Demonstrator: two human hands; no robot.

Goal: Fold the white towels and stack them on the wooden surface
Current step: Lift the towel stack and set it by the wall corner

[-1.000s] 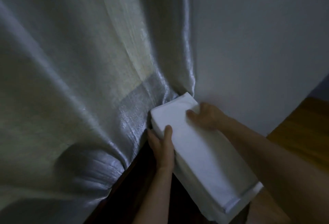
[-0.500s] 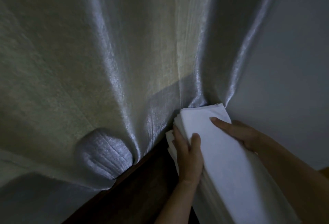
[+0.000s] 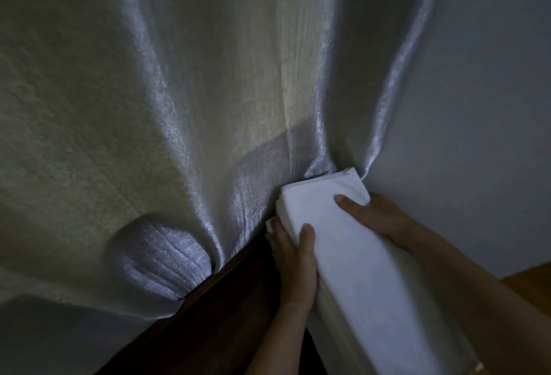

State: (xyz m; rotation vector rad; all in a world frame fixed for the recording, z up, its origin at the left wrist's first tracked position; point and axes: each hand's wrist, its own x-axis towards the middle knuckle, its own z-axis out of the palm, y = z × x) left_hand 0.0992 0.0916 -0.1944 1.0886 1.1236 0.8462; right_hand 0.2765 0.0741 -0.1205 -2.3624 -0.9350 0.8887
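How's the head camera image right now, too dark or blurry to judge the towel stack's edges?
Head view: dim overall; the towel stack is the brightest thing, its layered left edge readable near the left hand, softening toward the lower right; the curtain shows shiny streaks; the wide lens bends the edges; the right hand is clear.

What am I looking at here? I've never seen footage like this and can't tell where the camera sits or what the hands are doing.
There is no machine: a person wears one wide-angle camera on the head, looking forward and down at their own bare hands. The left hand grips the near-left side of a stack of folded white towels, thumb on top. The right hand lies on the stack's far right part, fingers flat. The stack sits on a dark wooden surface, pushed into a corner where a shiny curtain meets a plain wall. The room is dim.
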